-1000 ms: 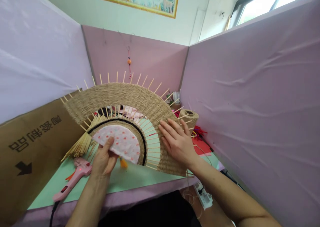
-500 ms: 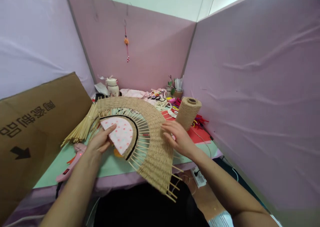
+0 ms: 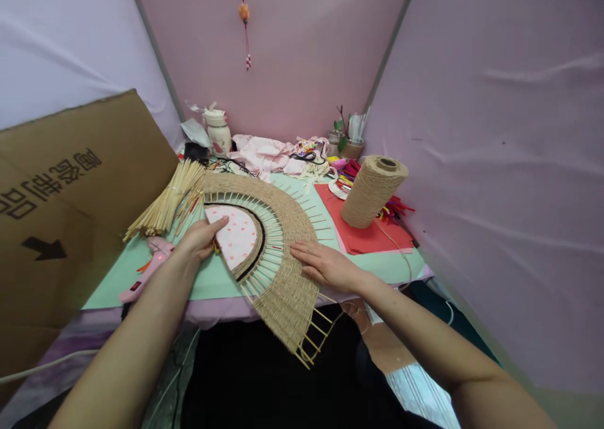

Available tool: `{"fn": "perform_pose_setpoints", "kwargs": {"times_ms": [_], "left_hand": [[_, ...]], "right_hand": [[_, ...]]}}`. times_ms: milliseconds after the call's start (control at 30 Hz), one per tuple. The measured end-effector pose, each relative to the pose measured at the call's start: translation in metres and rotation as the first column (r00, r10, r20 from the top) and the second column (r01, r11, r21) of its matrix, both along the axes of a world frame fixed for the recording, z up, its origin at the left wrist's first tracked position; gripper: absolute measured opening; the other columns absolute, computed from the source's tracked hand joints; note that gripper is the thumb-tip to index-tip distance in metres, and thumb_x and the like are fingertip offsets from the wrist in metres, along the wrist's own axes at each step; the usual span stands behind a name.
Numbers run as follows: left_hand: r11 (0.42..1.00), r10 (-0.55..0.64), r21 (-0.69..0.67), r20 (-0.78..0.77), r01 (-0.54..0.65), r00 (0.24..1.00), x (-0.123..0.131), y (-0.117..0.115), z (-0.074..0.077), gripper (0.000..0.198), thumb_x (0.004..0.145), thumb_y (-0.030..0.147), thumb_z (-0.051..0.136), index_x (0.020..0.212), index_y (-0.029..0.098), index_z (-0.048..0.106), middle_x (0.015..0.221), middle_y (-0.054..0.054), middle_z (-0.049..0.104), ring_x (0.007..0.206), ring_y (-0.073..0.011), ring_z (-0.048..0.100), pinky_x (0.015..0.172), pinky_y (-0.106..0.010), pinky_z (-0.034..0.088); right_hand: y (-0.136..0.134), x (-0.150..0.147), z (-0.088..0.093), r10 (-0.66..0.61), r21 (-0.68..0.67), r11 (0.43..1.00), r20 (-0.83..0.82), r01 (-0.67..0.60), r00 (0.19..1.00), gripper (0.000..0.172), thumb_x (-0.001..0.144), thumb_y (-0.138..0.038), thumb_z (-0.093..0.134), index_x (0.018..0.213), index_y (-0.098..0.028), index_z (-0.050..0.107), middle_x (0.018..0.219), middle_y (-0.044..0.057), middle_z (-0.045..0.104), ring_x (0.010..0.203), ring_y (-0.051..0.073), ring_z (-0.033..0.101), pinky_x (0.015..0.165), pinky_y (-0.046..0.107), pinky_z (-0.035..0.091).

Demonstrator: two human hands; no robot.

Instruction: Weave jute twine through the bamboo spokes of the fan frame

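Note:
A half-round woven fan [image 3: 283,290] of twine on thin sticks lies tilted over the table's front edge. Its inner half disc is pink dotted cloth [image 3: 236,237], bordered by a twine band and a black band. Bare sticks poke out past the outer rim. My left hand [image 3: 201,235] grips the fan at the straight edge of the cloth, thumb on top and the other fingers underneath. Flat on the woven twine band rests my right hand [image 3: 321,264], its fingers stretched out. Right of the fan stands a large spool of twine [image 3: 370,193] on red sheets [image 3: 349,231].
On the left are a bundle of thin sticks [image 3: 163,199], a pink glue gun [image 3: 151,265] and a large cardboard panel [image 3: 61,228]. A white bottle [image 3: 217,130], pink cloth [image 3: 264,152] and small pots [image 3: 352,147] line the back. Pink partitions surround the table.
The fan has come down flatter onto the table, and my right hand has flattened onto its woven band. My left hand keeps its grip. The view has tilted downward.

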State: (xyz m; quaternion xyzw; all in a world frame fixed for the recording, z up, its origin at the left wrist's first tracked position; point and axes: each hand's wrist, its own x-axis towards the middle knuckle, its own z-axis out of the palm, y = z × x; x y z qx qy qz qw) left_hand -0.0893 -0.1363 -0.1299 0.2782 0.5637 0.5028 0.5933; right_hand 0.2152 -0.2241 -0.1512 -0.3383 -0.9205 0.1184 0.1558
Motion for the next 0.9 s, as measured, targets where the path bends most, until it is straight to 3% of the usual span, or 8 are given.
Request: {"fn": "perform_pose_setpoints", "kwargs": {"times_ms": [167, 300, 467, 633, 767, 900], "left_hand": [[0.998, 0.037, -0.046, 0.000, -0.037, 0.999, 0.004, -0.002, 0.005, 0.013, 0.078, -0.002, 0.059, 0.081, 0.007, 0.067, 0.065, -0.008, 0.072, 0.054, -0.0157, 0.068, 0.056, -0.023, 0.058], [0.998, 0.035, -0.054, -0.013, -0.035, 0.999, 0.006, -0.002, 0.007, 0.013, 0.076, 0.000, 0.063, 0.086, 0.007, 0.067, 0.065, -0.008, 0.072, 0.054, -0.0174, 0.069, 0.057, -0.025, 0.059], [0.999, 0.024, -0.026, -0.023, -0.025, 0.999, 0.003, 0.000, 0.004, 0.011, 0.078, -0.001, 0.059, 0.081, 0.006, 0.067, 0.068, -0.010, 0.072, 0.057, -0.0165, 0.069, 0.064, -0.027, 0.060], [1.000, 0.028, -0.003, 0.000, -0.028, 1.000, -0.001, 0.001, -0.002, 0.012, 0.078, -0.002, 0.058, 0.078, 0.007, 0.066, 0.070, -0.010, 0.073, 0.058, -0.0154, 0.069, 0.063, -0.026, 0.060], [0.999, 0.041, 0.011, 0.002, -0.041, 0.999, -0.001, 0.001, -0.004, 0.012, 0.076, -0.001, 0.061, 0.081, 0.007, 0.067, 0.075, -0.011, 0.073, 0.067, -0.0185, 0.072, 0.073, -0.030, 0.059], [0.998, 0.060, -0.021, -0.005, -0.060, 0.998, -0.001, 0.001, -0.004, 0.012, 0.077, -0.001, 0.060, 0.082, 0.007, 0.067, 0.072, -0.011, 0.073, 0.069, -0.0208, 0.072, 0.074, -0.033, 0.060]], "right_hand": [[-0.006, 0.009, -0.005, -0.003, -0.019, 1.000, 0.002, 0.004, 1.000, 0.046, 0.098, -0.034, 0.036, 0.141, -0.020, 0.042, 0.146, 0.008, 0.043, 0.138, 0.019, 0.035, 0.114, 0.046, 0.030], [-0.005, 0.016, 0.004, 0.007, -0.040, 0.999, -0.023, -0.008, 1.000, 0.044, 0.098, -0.034, 0.034, 0.138, -0.019, 0.046, 0.142, 0.009, 0.048, 0.135, 0.019, 0.040, 0.113, 0.045, 0.033], [0.026, 0.006, 0.018, -0.041, -0.024, 0.999, -0.025, 0.041, 0.999, 0.051, 0.098, -0.037, 0.031, 0.141, -0.012, 0.041, 0.148, 0.013, 0.039, 0.139, 0.020, 0.032, 0.116, 0.042, 0.028], [0.046, 0.003, 0.004, -0.063, -0.043, 0.997, 0.098, 0.067, 0.993, 0.054, 0.098, -0.041, 0.030, 0.146, -0.015, 0.033, 0.152, 0.009, 0.032, 0.141, 0.020, 0.027, 0.117, 0.044, 0.023], [0.041, 0.012, -0.001, -0.133, -0.055, 0.988, 0.136, 0.142, 0.982, 0.054, 0.098, -0.044, 0.027, 0.148, -0.024, 0.026, 0.154, 0.004, 0.028, 0.142, 0.021, 0.026, 0.116, 0.049, 0.022], [0.022, 0.009, 0.013, -0.137, -0.064, 0.987, 0.154, 0.148, 0.979, 0.061, 0.096, -0.048, 0.031, 0.150, -0.022, 0.020, 0.155, 0.007, 0.024, 0.143, 0.022, 0.022, 0.117, 0.049, 0.019]]}}
